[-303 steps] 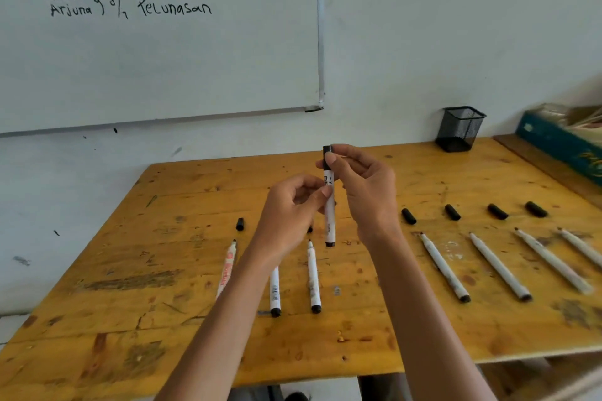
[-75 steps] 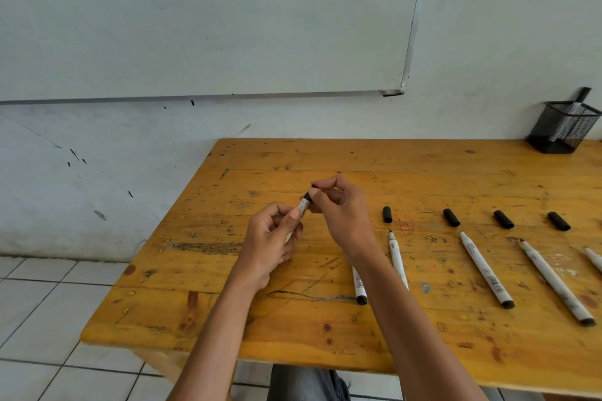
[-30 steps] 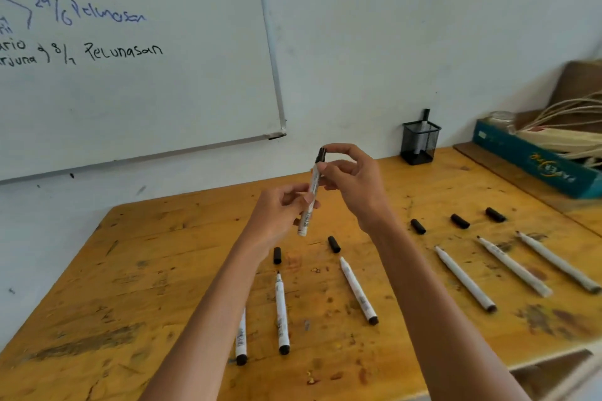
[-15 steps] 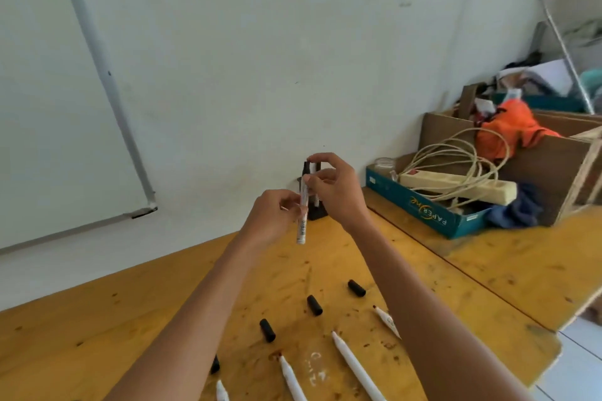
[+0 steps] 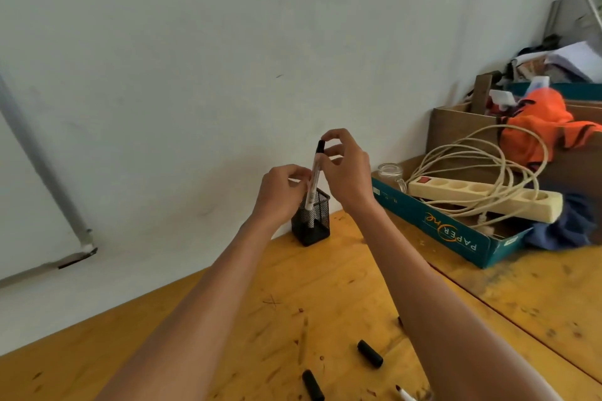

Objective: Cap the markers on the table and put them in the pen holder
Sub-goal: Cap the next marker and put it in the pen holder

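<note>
A white marker (image 5: 313, 179) with a black cap stands nearly upright over the black mesh pen holder (image 5: 312, 219) at the table's back edge by the wall. Its lower end sits at the holder's mouth. My left hand (image 5: 282, 195) pinches the marker's barrel. My right hand (image 5: 344, 169) holds it near the cap with the fingertips. Two loose black caps (image 5: 369, 353) (image 5: 312, 385) lie on the yellow wooden table (image 5: 325, 286) near the bottom of the view. An uncapped marker tip (image 5: 404, 393) peeks in at the bottom edge.
A teal cardboard box lid (image 5: 456, 231) to the right holds a cream power strip (image 5: 482, 195) with coiled cable and a glass jar (image 5: 390, 172). Behind it stand brown boxes with orange cloth (image 5: 547, 120). A whiteboard corner (image 5: 75, 247) is at the left.
My view has swung further right and closer to the holder. Both hands have carried the capped marker to the holder, and its lower end has come down to the holder's mouth.
</note>
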